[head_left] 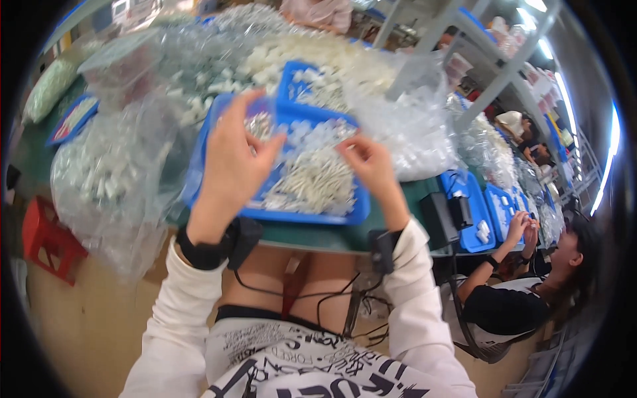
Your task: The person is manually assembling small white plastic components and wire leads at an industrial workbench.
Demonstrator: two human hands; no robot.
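Observation:
My left hand (235,162) is over the left side of a blue tray (358,211), its thumb and index finger spread apart. Beside those fingers, small metallic pieces (260,125) lie in or under clear plastic; whether the hand touches that plastic cannot be made out. My right hand (373,169) reaches the tray's right side with fingertips drawn together in a pinch, and what they hold is too small to name. Between the hands lies a heap of small whitish, pin-like pieces (315,182). Translucent white pieces (308,136) sit behind the heap.
A second blue tray (286,86) of small pieces stands behind. Clear plastic bags (106,172) of white parts lie left, and another bag (411,132) right. A red stool (52,239) is on the floor. At right, a co-worker (524,298) handles parts near blue trays (472,212).

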